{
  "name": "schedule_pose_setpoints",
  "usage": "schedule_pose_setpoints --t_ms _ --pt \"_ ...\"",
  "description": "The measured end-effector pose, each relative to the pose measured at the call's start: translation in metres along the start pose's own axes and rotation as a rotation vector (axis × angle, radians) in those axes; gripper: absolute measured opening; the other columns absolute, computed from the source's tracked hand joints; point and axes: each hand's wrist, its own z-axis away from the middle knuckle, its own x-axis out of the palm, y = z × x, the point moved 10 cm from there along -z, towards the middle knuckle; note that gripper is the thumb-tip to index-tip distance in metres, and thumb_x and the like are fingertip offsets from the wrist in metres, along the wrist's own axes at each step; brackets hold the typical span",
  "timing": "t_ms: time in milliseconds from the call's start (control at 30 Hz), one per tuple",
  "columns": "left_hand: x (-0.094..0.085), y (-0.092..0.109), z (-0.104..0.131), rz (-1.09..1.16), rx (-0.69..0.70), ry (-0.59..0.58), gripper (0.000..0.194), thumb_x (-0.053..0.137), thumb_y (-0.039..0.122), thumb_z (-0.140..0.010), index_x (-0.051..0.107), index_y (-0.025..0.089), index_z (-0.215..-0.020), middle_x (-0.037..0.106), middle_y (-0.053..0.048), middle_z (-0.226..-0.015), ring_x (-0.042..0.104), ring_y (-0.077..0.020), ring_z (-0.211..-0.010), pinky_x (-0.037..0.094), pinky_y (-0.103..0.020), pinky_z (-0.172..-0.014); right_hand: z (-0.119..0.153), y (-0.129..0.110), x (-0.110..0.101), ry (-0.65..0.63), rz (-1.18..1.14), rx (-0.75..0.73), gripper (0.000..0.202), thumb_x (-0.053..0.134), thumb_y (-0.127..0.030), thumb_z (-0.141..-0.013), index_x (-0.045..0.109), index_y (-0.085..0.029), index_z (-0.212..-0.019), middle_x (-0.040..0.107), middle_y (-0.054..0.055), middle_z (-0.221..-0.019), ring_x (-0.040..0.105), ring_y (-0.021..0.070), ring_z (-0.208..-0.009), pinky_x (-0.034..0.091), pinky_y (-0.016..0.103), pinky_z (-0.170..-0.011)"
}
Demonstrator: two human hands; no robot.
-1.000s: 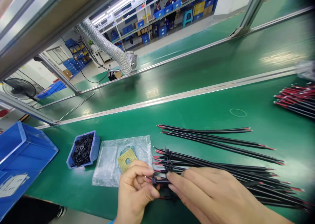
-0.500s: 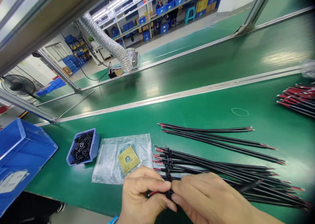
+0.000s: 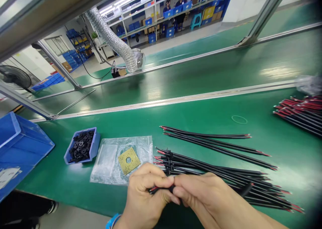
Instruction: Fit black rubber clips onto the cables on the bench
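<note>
Two hands pinch a black cable over the green bench (image 3: 201, 115).

Left fingers (image 3: 150, 193) and right fingers (image 3: 198, 192) grip the cable (image 3: 156, 189) between them; the yellow square plate (image 3: 133, 167) lies just beyond the left fingertips.

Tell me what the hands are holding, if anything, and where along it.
A black cable: the left hand and right hand pinch it close together, near its red-wired left end. The fingers hide the exact spot.
</note>
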Motion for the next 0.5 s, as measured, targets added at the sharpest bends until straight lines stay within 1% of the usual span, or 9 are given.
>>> schedule_pose_setpoints --t_ms 100,167,233,267,300,333,367,433,500 --pt "0.004 0.005 -0.001 -0.036 0.024 0.012 0.010 0.079 0.016 -0.076 0.080 0.025 -0.079 0.069 -0.002 -0.070 0.063 -0.0126 -0.062 0.053 -0.022 -0.059 -0.002 0.000 -0.004 0.014 0.018 0.012 0.025 0.034 -0.010 -0.097 0.047 -0.022 -0.079 0.054 -0.004 -0.063 0.050 0.0082 -0.053 0.038 0.019 -0.051" --pt "0.007 0.006 -0.002 -0.047 0.034 -0.015 0.013 0.078 0.017 -0.078 0.080 0.027 -0.085 0.070 -0.002 -0.072 0.065 -0.0135 -0.065 0.054 -0.023 -0.061 -0.003 0.000 -0.008 -0.001 0.050 0.012 0.026 0.035 -0.010 -0.097 0.049 -0.022 -0.078 0.056 -0.004 -0.064 0.051 0.0078 -0.054 0.039 0.018 -0.052" --pt "0.004 0.004 -0.004 -0.082 0.042 -0.056 0.024 0.080 0.019 -0.075 0.079 0.030 -0.096 0.074 -0.003 -0.082 0.067 -0.0158 -0.073 0.057 -0.025 -0.067 -0.002 0.001 -0.017 -0.003 0.146 0.007 0.025 0.037 -0.012 -0.098 0.053 -0.021 -0.081 0.060 -0.003 -0.068 0.055 0.0087 -0.056 0.041 0.018 -0.055" --pt "-0.003 0.001 -0.005 -0.116 0.038 -0.055 0.032 0.083 0.021 -0.072 0.078 0.032 -0.102 0.075 -0.003 -0.087 0.068 -0.0168 -0.077 0.058 -0.026 -0.071 -0.001 0.003 -0.025 0.017 0.230 0.010 0.023 0.038 -0.014 -0.098 0.056 -0.021 -0.086 0.061 -0.002 -0.071 0.057 0.0100 -0.059 0.043 0.019 -0.056" --pt "-0.016 -0.002 -0.007 -0.157 0.026 -0.029 0.041 0.084 0.022 -0.071 0.075 0.033 -0.109 0.075 -0.003 -0.092 0.068 -0.0176 -0.080 0.058 -0.028 -0.073 -0.001 0.007 -0.033 0.044 0.328 0.020 0.021 0.039 -0.016 -0.099 0.058 -0.020 -0.091 0.062 0.000 -0.075 0.059 0.0115 -0.062 0.044 0.021 -0.057" --pt "-0.035 -0.005 -0.009 -0.206 0.012 0.021 0.046 0.084 0.025 -0.070 0.073 0.033 -0.114 0.074 -0.003 -0.096 0.068 -0.0180 -0.081 0.058 -0.029 -0.075 0.000 0.011 -0.040 0.071 0.424 0.033 0.020 0.039 -0.018 -0.099 0.059 -0.019 -0.096 0.062 0.002 -0.078 0.060 0.0130 -0.064 0.045 0.023 -0.059" --pt "-0.058 -0.009 -0.010 -0.253 -0.008 0.097 0.047 0.082 0.027 -0.073 0.071 0.032 -0.118 0.074 -0.003 -0.098 0.068 -0.0182 -0.081 0.058 -0.030 -0.076 0.000 0.016 -0.044 0.084 0.506 0.047 0.021 0.038 -0.020 -0.100 0.059 -0.018 -0.099 0.061 0.004 -0.081 0.060 0.0142 -0.066 0.046 0.024 -0.059" --pt "-0.110 -0.010 -0.013 -0.388 -0.034 0.246 0.034 0.075 0.031 -0.080 0.072 0.029 -0.115 0.072 -0.004 -0.102 0.068 -0.0197 -0.086 0.057 -0.032 -0.080 -0.001 0.027 -0.041 0.045 0.610 0.065 0.024 0.037 -0.019 -0.100 0.060 -0.017 -0.100 0.058 0.005 -0.082 0.059 0.0152 -0.066 0.046 0.026 -0.059" --pt "-0.161 -0.005 -0.014 -0.584 -0.046 0.404 0.025 0.071 0.034 -0.082 0.075 0.025 -0.105 0.071 -0.004 -0.105 0.068 -0.0217 -0.090 0.055 -0.034 -0.083 -0.002 0.039 -0.028 -0.025 0.663 0.083 0.022 0.039 -0.017 -0.098 0.061 -0.016 -0.096 0.056 0.004 -0.081 0.059 0.0157 -0.066 0.045 0.026 -0.058"
